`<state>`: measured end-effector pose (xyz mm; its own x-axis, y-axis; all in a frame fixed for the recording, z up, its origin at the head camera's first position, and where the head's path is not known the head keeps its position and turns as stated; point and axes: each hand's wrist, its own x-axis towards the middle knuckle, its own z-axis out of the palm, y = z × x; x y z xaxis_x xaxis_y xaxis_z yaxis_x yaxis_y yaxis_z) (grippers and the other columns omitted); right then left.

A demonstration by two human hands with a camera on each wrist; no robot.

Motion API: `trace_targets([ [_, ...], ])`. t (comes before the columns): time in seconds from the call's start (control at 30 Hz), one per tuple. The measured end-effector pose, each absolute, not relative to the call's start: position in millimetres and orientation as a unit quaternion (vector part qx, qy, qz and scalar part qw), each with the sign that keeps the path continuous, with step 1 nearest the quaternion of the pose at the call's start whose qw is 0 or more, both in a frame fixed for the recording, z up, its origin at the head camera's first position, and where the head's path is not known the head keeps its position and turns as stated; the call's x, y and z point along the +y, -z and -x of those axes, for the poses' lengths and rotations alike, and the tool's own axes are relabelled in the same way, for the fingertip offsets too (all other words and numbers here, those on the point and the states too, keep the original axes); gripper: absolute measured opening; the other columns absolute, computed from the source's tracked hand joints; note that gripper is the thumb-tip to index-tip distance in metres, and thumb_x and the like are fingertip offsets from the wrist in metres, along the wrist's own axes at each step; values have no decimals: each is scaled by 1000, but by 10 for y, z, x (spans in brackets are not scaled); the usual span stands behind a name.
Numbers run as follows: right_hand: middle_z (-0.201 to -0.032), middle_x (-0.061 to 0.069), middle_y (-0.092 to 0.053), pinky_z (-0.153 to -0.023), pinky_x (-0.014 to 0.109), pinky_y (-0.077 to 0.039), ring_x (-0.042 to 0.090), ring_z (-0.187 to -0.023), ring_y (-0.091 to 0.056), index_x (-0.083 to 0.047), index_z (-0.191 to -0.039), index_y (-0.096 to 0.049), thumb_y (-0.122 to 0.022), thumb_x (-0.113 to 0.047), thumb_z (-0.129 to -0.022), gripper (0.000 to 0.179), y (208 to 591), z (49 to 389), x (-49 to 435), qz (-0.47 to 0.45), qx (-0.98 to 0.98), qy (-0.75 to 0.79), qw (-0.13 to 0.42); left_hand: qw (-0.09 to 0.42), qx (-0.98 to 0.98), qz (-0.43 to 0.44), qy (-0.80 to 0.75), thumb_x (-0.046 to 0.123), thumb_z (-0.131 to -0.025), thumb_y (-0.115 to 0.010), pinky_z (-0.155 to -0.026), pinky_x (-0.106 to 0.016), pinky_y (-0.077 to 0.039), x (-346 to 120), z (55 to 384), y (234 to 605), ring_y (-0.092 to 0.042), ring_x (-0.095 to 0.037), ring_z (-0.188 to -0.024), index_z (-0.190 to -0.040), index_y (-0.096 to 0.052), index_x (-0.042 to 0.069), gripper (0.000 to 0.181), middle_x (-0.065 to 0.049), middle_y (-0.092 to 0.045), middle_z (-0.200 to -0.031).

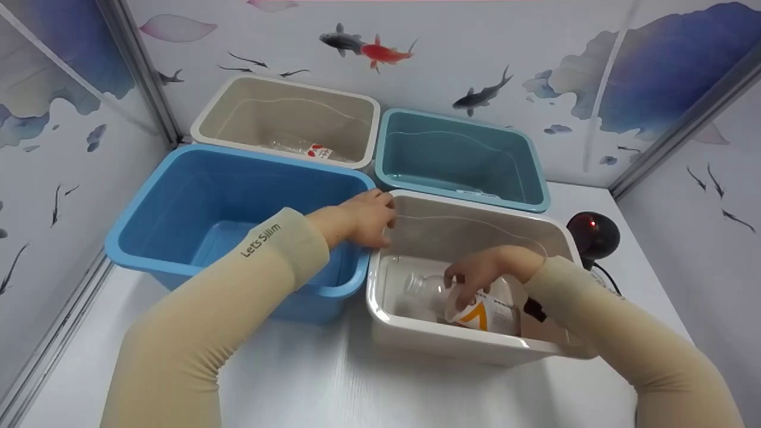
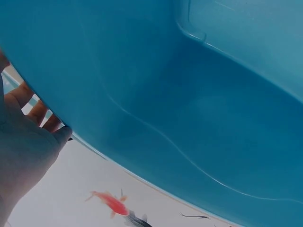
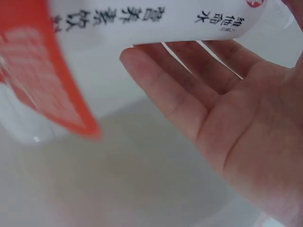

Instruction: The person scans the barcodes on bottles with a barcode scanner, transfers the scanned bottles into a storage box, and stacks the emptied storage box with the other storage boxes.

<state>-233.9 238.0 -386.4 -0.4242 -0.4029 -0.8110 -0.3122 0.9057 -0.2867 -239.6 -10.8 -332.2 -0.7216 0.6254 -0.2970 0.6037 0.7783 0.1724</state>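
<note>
My left hand [image 1: 371, 219] rests over the right rim of the large blue bin [image 1: 137, 249]. Seen from the left wrist, the fingers [image 2: 38, 113] reach past that rim to its outer side and hold nothing loose. Down inside the white bin [image 1: 452, 333], my right hand [image 1: 475, 274] is at a clear plastic bottle [image 1: 484, 315] lying on its side, its white label marked in orange. The right wrist view shows straight fingers [image 3: 165, 92] right at the edge of the white label [image 3: 189, 21], with dark print and an orange-red patch. A clear bottle neck [image 1: 413, 284] points left.
Behind stand a beige bin [image 1: 285, 86], with a clear bottle [image 1: 319, 151] bearing a red-and-white label, and a teal bin [image 1: 464, 122] with a labelled item [image 1: 475, 194] at its bottom. A black rounded device [image 1: 593, 235] with a red light stands right, its cable on the white table [image 1: 285, 380].
</note>
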Motion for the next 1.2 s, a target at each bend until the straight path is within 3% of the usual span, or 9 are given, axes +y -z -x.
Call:
trace_targets([
  [0.23,-113,10,-60,-89,42,-50,23,-97,-55,-9,-127,-52,-67,-37,-80,58,3470,2398,2492,244,882,70,396,184,927,-326,-35,33,-89,-58,-110,-39,-32,-78,2401,3299,-37,-24,-126,-132,-52,15,47,-7,-41,-140],
  [0.47,-111,10,-60,-84,36,-53,22,-96,-55,-8,-126,-52,-68,-37,-79,58,3166,2399,2506,275,902,91,321,164,919,-353,-65,39,-89,-59,-117,-44,-14,41,2391,3254,-30,-26,-139,-145,-32,15,67,-8,-38,-148],
  [0.57,-108,8,-59,-80,31,-53,21,-95,-54,-10,-124,-53,-69,-36,-79,54,3059,2409,2487,275,903,101,316,169,910,-363,-113,38,-89,-59,-113,-42,-28,93,2380,3226,-40,-23,-133,-145,-31,18,66,-6,-43,-144],
  [0.7,-108,9,-58,-79,29,-51,21,-95,-53,-10,-123,-53,-68,-34,-81,51,2948,2429,2492,264,903,107,322,179,899,-361,-172,40,-90,-58,-97,-36,-46,126,2368,3171,-53,-19,-115,-140,-38,17,58,-5,-54,-130],
  [1.0,-116,10,-54,-81,28,-47,21,-101,-49,-8,-131,-45,-62,-34,-86,55,2898,2509,2706,268,889,203,312,161,885,-344,-270,39,-94,-53,-86,-32,-48,74,2393,3084,-54,-19,-95,-123,-48,9,42,-8,-59,-109],
  [1.2,-116,10,-52,-78,24,-49,17,-99,-52,-4,-135,-38,-63,-25,-85,60,2893,2538,2972,263,868,267,326,180,875,-307,-328,39,-95,-50,-83,-30,-47,-23,2414,3049,-53,-18,-94,-121,-49,9,40,-7,-58,-107],
])
